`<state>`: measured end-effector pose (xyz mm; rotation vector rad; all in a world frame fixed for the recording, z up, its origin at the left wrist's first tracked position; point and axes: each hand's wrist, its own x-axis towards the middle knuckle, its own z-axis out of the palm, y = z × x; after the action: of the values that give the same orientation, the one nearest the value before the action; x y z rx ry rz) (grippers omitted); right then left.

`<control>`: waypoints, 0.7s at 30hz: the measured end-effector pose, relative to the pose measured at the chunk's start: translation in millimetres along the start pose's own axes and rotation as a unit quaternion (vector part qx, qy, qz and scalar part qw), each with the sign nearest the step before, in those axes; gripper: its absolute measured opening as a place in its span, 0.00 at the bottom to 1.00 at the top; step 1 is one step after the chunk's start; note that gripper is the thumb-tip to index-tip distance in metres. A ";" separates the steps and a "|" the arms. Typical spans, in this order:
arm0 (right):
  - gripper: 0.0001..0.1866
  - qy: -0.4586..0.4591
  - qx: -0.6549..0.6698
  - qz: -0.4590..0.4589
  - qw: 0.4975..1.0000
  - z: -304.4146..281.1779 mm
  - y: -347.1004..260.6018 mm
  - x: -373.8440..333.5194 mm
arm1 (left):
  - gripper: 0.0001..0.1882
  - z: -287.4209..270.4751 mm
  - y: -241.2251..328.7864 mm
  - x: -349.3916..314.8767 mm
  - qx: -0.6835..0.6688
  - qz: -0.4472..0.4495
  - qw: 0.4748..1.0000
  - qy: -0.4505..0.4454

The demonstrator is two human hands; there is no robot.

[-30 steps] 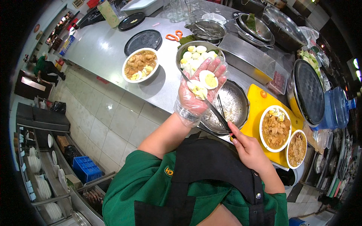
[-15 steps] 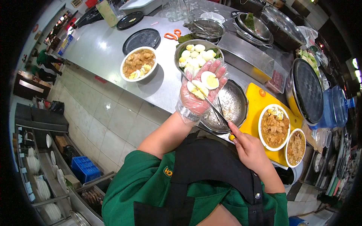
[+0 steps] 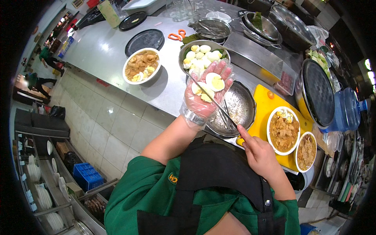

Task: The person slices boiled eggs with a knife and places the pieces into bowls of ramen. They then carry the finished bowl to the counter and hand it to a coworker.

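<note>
My left hand [image 3: 196,105], in a clear plastic glove, is turned palm up over the counter with boiled egg pieces resting on it. One egg half [image 3: 215,82] lies cut side up near the fingers; another piece [image 3: 200,89], on the palm, has the blade of a knife [image 3: 222,111] across it. My bare right hand [image 3: 256,150] grips the knife's handle, index finger stretched along it. Just beyond the gloved fingers, a metal bowl [image 3: 182,64] holds several peeled boiled eggs [image 3: 204,49]. Below the hands is a shallow metal pan [image 3: 242,100] with thin metal utensils in it.
On the yellow cutting board [image 3: 261,102] stand a white bowl of stew with egg [image 3: 282,133] and a second stew bowl [image 3: 306,152]. Another stew bowl [image 3: 141,66] sits left, near a black tray [image 3: 145,42] and orange scissors [image 3: 177,35]. A metal container [image 3: 252,56] stands right.
The whole view has shifted slightly. Both hands, the knife and the egg pieces keep nearly the same arrangement. Far left, people in the background have changed position.
</note>
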<state>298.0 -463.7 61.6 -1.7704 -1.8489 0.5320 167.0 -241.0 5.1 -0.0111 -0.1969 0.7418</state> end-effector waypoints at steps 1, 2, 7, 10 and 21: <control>0.33 0.008 0.010 -0.003 1.000 0.6 -0.5 0.2 | 0.34 0.5 0.8 -0.3 -0.005 0.000 1.000 0.000; 0.33 0.015 0.015 -0.005 1.000 1.0 -0.8 0.3 | 0.34 1.1 1.2 -0.5 -0.007 0.001 1.000 0.006; 0.32 0.057 0.000 -0.007 0.998 -4.1 1.4 0.0 | 0.34 2.5 -0.9 -1.0 -0.007 0.007 1.000 0.013; 0.32 0.059 -0.052 0.005 0.997 -9.7 5.8 0.1 | 0.34 2.2 -2.2 -1.8 0.009 0.019 0.999 0.050; 0.32 0.045 -0.089 0.012 0.995 -12.7 10.0 -2.2 | 0.34 7.3 -2.6 -6.4 0.034 0.013 0.996 0.088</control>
<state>313.7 -466.1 65.3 -1.8997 -1.8647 0.2985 162.8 -247.7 11.4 -0.0149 -0.0045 0.7692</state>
